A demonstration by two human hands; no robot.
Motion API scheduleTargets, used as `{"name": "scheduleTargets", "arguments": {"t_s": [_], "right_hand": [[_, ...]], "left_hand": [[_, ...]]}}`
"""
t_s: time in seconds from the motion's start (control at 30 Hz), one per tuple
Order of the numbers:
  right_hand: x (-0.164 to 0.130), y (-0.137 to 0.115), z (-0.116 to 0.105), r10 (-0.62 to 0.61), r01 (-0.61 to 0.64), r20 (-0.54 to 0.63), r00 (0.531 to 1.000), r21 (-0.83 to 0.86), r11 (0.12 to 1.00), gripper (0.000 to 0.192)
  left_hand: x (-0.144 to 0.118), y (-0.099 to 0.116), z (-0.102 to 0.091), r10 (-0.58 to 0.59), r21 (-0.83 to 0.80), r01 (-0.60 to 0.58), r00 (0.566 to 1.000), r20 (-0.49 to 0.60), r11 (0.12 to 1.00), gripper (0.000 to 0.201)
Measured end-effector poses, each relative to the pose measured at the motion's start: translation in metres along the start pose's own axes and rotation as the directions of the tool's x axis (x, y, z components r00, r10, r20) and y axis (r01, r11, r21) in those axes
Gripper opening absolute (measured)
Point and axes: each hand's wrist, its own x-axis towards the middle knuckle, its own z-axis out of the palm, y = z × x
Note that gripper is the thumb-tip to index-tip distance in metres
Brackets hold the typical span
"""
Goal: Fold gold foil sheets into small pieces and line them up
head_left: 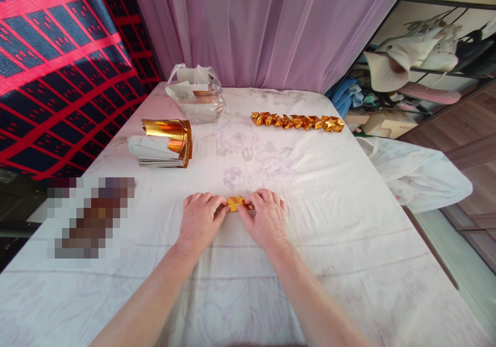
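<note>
Head view. A small folded piece of gold foil paper (pixel 235 202) is seen at the centre of the frame, lying on the bench (pixel 349 223), which is covered by a white cloth with a faint floral print. The piece is pinched from both sides: the left hand (pixel 200 219) is set on its left end, the right hand (pixel 264 216) on its right end, knuckles up, fingers closed onto the foil and pressed down against the cloth. Only the middle of the foil is left showing between the fingertips.

The step in hand is judged to be a fold being creased flat. The next move would call for firm, even pressure along the crease and a sure grip, since the foil is thin, slick and stiff enough to spring back.

In the upper centre-right, a row of finished, crinkled gold foil shapes (pixel 297 121) is laid end to end. At upper left, a stack of white-backed gold foil sheets (pixel 163 145) is noted, its top sheets curled up to show the mirror-bright face. Behind it a clear crumpled plastic bag (pixel 196 96) holding more sheets is seen. A white plastic bag (pixel 418 174) hangs off the bench at the right of the frame.
</note>
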Motion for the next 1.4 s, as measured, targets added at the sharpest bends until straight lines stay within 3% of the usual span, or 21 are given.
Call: {"name": "scheduleTargets", "arguments": {"t_s": [0.17, 0.47, 0.73, 0.93, 1.17, 1.33, 1.4], "right_hand": [[0.002, -0.007, 0.001, 0.054, -0.054, 0.001, 0.999, -0.009, 0.998, 0.02], [0.002, 0.005, -0.001, 0.081, -0.088, 0.063, 0.995, 0.112, 0.99, 0.001], [0.006, 0.022, -0.002, 0.102, -0.12, 0.108, 0.989, 0.18, 0.976, 0.014], [0.007, 0.037, 0.002, 0.039, -0.076, 0.152, 0.988, 0.244, 0.967, 0.023], [0.005, 0.034, 0.0, 0.02, -0.051, 0.133, 0.991, 0.234, 0.971, 0.024], [0.006, 0.028, -0.002, 0.036, -0.055, 0.093, 0.995, 0.221, 0.974, 0.023], [0.006, 0.026, -0.002, 0.032, -0.046, 0.071, 0.997, 0.21, 0.977, 0.023]], "left_hand": [[0.001, 0.001, 0.002, -0.001, 0.017, 0.002, 1.0, -0.01, 1.0, 0.009], [0.0, 0.0, 0.001, -0.011, -0.006, 0.011, 1.0, 0.01, 1.0, 0.008], [0.001, -0.002, -0.001, -0.02, -0.051, 0.02, 1.0, 0.019, 0.998, 0.007], [0.001, -0.01, 0.001, -0.001, -0.117, 0.004, 1.0, 0.021, 0.993, 0.017], [0.002, -0.017, -0.001, 0.015, -0.151, -0.006, 0.998, 0.057, 0.988, 0.023], [0.005, -0.001, -0.003, -0.035, -0.06, 0.036, 0.999, 0.027, 0.998, 0.016], [0.007, 0.01, -0.003, -0.095, 0.052, 0.094, 0.995, 0.011, 0.994, 0.028]]}}
